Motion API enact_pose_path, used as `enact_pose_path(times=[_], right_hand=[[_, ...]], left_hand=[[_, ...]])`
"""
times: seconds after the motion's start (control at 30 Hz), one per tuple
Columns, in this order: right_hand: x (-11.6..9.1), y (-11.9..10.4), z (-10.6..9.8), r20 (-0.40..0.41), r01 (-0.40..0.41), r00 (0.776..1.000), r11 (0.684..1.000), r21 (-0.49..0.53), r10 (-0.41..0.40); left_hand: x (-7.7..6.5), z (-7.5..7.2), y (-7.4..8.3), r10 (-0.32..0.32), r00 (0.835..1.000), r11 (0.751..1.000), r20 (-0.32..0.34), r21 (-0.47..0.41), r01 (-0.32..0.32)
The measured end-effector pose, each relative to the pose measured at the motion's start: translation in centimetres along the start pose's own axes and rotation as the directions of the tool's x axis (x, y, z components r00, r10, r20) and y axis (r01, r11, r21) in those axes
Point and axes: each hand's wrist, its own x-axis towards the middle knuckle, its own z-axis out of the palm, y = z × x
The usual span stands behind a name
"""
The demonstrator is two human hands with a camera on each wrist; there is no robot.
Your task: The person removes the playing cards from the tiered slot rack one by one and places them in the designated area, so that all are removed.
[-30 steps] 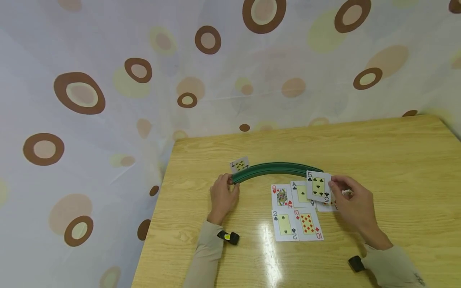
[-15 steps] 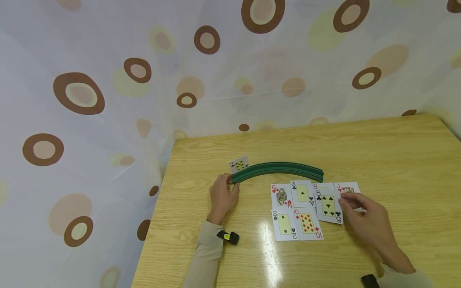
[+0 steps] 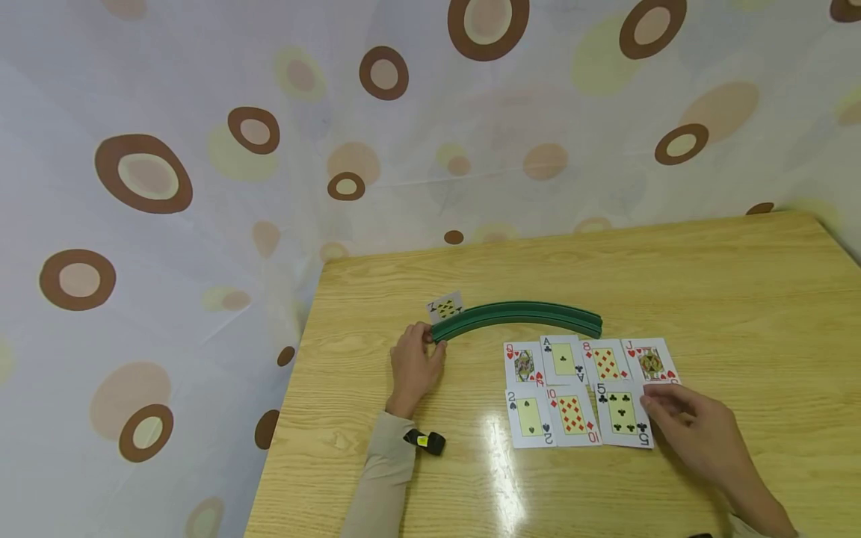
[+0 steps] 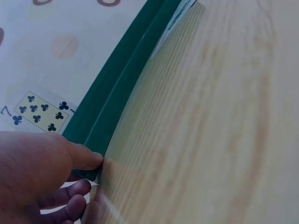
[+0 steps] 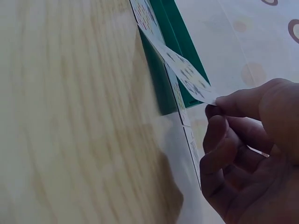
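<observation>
My left hand (image 3: 413, 371) grips the left end of a curved green card holder (image 3: 518, 312), thumb on top in the left wrist view. A seven of clubs (image 3: 445, 307) stands tilted in the holder at that end. With thumb and forefinger my right hand (image 3: 702, 433) pinches the right edge of a five of clubs (image 3: 623, 418). In the right wrist view this playing card (image 5: 187, 74) slants up toward the fingertips. It lies right of the ten of diamonds (image 3: 572, 415) and below the eight of diamonds (image 3: 605, 364).
Face up on the wooden table (image 3: 760, 299) are a queen of hearts (image 3: 524, 365), an ace of clubs (image 3: 562, 360), a jack of hearts (image 3: 651, 364) and a two of spades (image 3: 530, 418). A patterned cloth (image 3: 417, 112) hangs behind the table.
My right hand has brought the five of clubs down from near the holder's right end to the lower row, uncovering the eight of diamonds. My left hand stays on the holder.
</observation>
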Motion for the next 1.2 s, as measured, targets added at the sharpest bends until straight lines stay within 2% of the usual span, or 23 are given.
enact_pose_path(times=[0.17,0.43,0.57,0.8,1.2], right_hand=[[0.1,0.3,-0.3,0.063,-0.033,0.997,0.999,-0.038,0.035],[0.0,0.7,-0.2,0.08,0.002,0.997,0.997,-0.077,0.005],[-0.1,0.5,0.1,0.068,0.003,0.998,0.997,-0.074,0.002],[0.1,0.0,0.6,0.003,0.03,1.0,0.995,-0.096,-0.03],[0.0,-0.3,1.0,-0.002,-0.023,1.0,0.995,-0.102,0.023]], left_hand=[[-0.1,-0.2,0.1,0.0,1.0,1.0,-0.002,-0.001,0.0],[0.0,-0.5,0.2,-0.005,1.0,1.0,0.0,0.003,0.005],[0.1,-0.5,0.2,-0.011,1.0,1.0,0.006,0.005,0.011],[-0.1,-0.4,0.1,-0.018,1.0,1.0,0.003,-0.007,0.018],[0.0,-0.3,0.3,-0.033,0.999,0.999,0.014,0.001,0.033]])
